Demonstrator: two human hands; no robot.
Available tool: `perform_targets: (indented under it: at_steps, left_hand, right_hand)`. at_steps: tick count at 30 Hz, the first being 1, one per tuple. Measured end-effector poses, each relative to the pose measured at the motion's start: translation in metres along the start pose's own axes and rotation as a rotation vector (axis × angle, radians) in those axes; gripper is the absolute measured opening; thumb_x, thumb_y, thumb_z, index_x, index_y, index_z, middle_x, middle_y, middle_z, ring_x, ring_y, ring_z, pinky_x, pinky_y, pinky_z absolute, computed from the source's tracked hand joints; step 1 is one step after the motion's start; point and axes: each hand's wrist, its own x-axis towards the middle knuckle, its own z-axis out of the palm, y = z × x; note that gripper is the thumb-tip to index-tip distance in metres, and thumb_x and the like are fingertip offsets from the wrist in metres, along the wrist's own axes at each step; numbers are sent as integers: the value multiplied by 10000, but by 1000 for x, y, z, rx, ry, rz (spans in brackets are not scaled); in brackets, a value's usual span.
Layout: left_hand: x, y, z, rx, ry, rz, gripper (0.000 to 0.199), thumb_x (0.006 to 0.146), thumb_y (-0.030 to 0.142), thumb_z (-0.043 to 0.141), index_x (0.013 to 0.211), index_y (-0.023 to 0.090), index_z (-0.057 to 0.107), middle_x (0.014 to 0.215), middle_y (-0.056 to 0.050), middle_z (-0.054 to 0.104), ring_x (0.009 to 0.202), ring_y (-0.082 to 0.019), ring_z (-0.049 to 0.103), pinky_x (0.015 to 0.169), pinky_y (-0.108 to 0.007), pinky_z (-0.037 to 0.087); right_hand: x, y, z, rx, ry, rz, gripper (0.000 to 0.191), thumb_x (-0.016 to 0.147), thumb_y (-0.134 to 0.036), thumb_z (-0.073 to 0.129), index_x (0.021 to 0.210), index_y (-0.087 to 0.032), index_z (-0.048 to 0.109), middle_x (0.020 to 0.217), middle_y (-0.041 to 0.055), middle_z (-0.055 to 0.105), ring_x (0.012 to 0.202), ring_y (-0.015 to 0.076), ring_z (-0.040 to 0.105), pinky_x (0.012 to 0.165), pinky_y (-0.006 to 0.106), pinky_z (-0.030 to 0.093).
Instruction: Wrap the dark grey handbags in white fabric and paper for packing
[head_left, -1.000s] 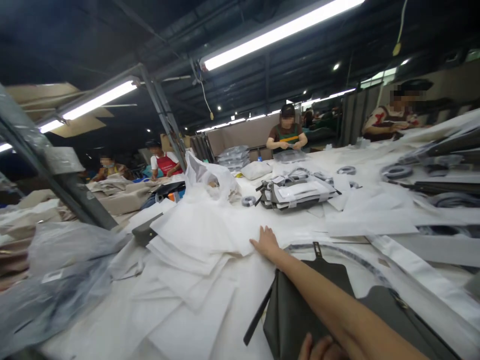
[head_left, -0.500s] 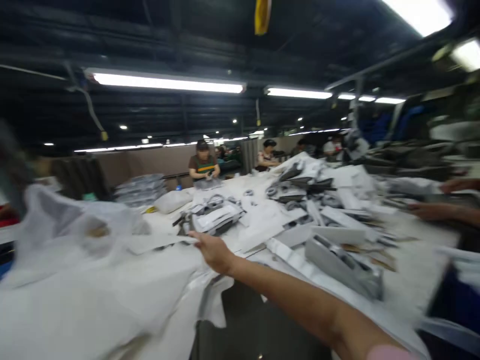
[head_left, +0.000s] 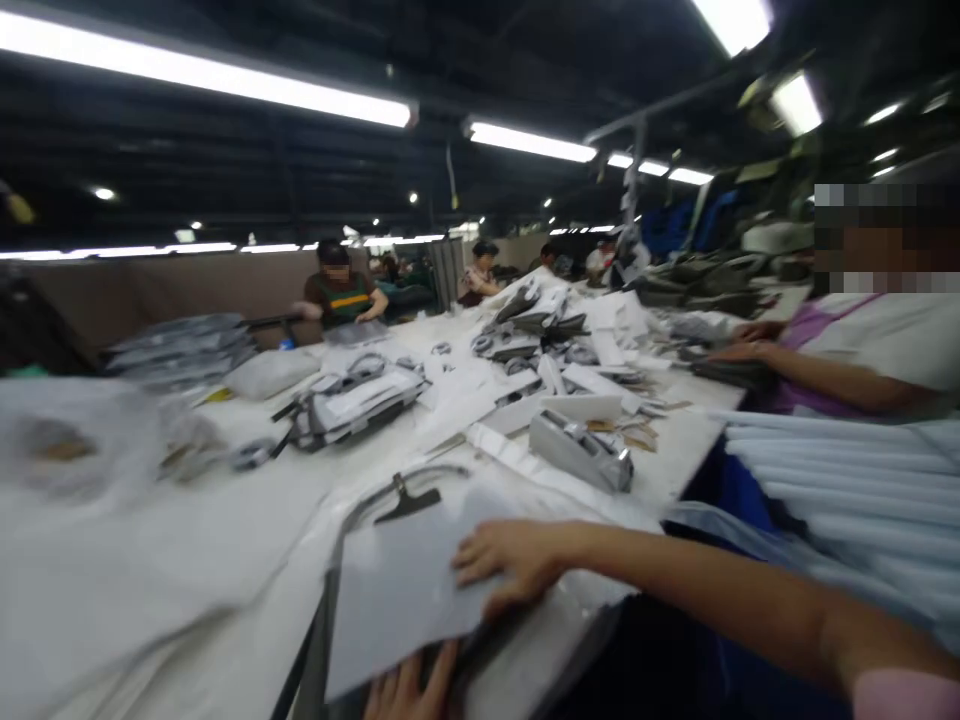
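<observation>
My right hand (head_left: 514,565) lies with its fingers stretched out on a pale grey-white sheet (head_left: 397,600). At the bottom edge, the fingers of my left hand (head_left: 412,688) rest apart by the sheet's near edge; the rest of that hand is out of view. Under the sheet is a dark grey fabric piece (head_left: 321,640), mostly covered. A curved grey band (head_left: 356,512) arches beyond the sheet, and a black hook-shaped part (head_left: 406,500) sits at its far edge. Clear plastic film (head_left: 555,625) shows beside my right hand.
A grey bundle with white paper (head_left: 364,400), a grey box-like piece (head_left: 581,450) and a heap of white and grey pieces (head_left: 555,320) cover the table (head_left: 686,430). White rolls (head_left: 840,470) stand at right. Co-workers sit right (head_left: 870,350) and across (head_left: 345,290).
My view has swung right. My right hand has come back from the white sheet at the table's left to the pale sheet in front of me. My left hand has come into view.
</observation>
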Motion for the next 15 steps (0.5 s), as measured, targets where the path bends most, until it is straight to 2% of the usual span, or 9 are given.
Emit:
perform_targets:
  at_steps: [1,3,5,7,9,11,13,15]
  left_hand:
    - [-9,3,-9,39,-61,-49,432,842,209,595,1239,371,643,1070,-61,688,957,-292,652,801,-466,565]
    - [-19,8,-24,84,-222,-120,383,852,229,634,1219,334,655,1030,-64,689,950,-276,647,858,-446,545]
    - [-17,11,-32,99,-292,-155,318,865,285,657,1181,323,668,1044,-72,674,989,-272,628,894,-427,521]
    - [-12,13,-34,94,-322,-177,319,872,309,659,1192,325,656,1040,-72,662,1000,-267,615,913,-424,504]
    - [-8,15,-35,75,-343,-191,341,882,305,645,1222,332,633,1051,-68,653,1002,-262,609,917,-423,498]
    - [-8,17,-36,59,-360,-201,345,891,300,629,1234,342,620,1057,-62,652,996,-259,612,904,-421,500]
    - [-11,18,-35,56,-358,-205,346,887,293,628,1228,350,622,1029,-54,661,976,-257,622,879,-410,508]
    - [-14,18,-33,55,-341,-205,374,870,284,643,1236,359,619,1012,-48,670,958,-253,635,854,-393,518]
  right_hand:
    - [2,0,-2,95,13,80,308,960,-361,543,1160,-197,710,1315,50,642,1235,208,574,1049,295,416]
    - [12,6,-6,199,25,94,507,1053,-368,258,1156,-179,716,1194,74,707,1092,203,656,950,307,478]
    - [26,13,-7,222,12,146,522,1040,-446,293,1110,-188,741,1079,80,744,986,233,687,887,328,501]
    - [38,13,-3,143,24,167,425,997,-473,430,1148,-210,729,1078,91,738,996,260,675,899,354,492]
    - [43,9,5,28,53,127,408,954,-463,534,1259,-228,669,1204,121,684,1101,289,627,964,399,461]
    - [43,5,15,-35,67,66,510,932,-490,570,1378,-245,567,1399,145,551,1262,321,520,1063,466,382]
    - [43,6,22,-20,47,7,594,938,-526,550,1466,-275,447,1544,118,383,1400,328,364,1149,508,256]
    - [44,11,25,24,6,-39,633,951,-539,520,1511,-300,348,1587,83,303,1458,311,259,1186,520,160]
